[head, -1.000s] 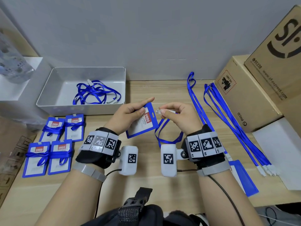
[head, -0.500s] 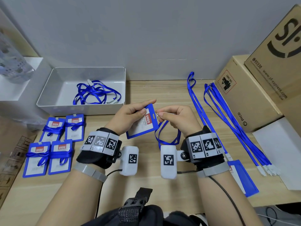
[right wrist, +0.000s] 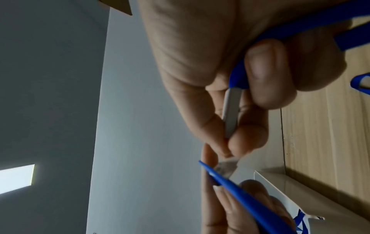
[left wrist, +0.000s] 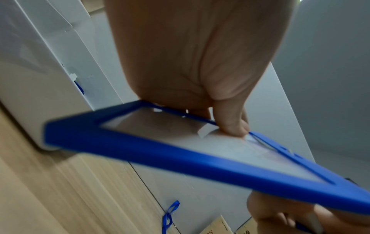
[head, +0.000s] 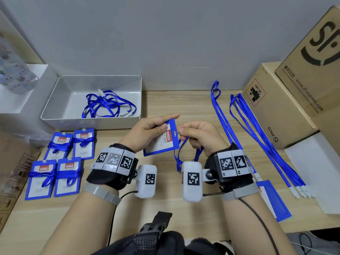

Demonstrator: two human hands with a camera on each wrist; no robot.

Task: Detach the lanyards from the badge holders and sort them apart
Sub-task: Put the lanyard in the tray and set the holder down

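Observation:
My left hand pinches a blue badge holder by its top, thumb on the red label, over the middle of the table. My right hand pinches the white clip of a blue lanyard right at the holder's top slot. The lanyard's loop hangs below my right hand. In the left wrist view the badge holder lies flat under my fingers. In the right wrist view a clear tab sits between the clip and the badge holder's edge.
A white tray at the back left holds loose lanyards. Several wrapped badge holders lie at the left. More lanyards stretch along the right beside cardboard boxes. Another badge holder lies by my right wrist.
My right hand has brought the lanyard's clip leftwards up against the top of the holder. The left hand has tilted the holder slightly towards it.

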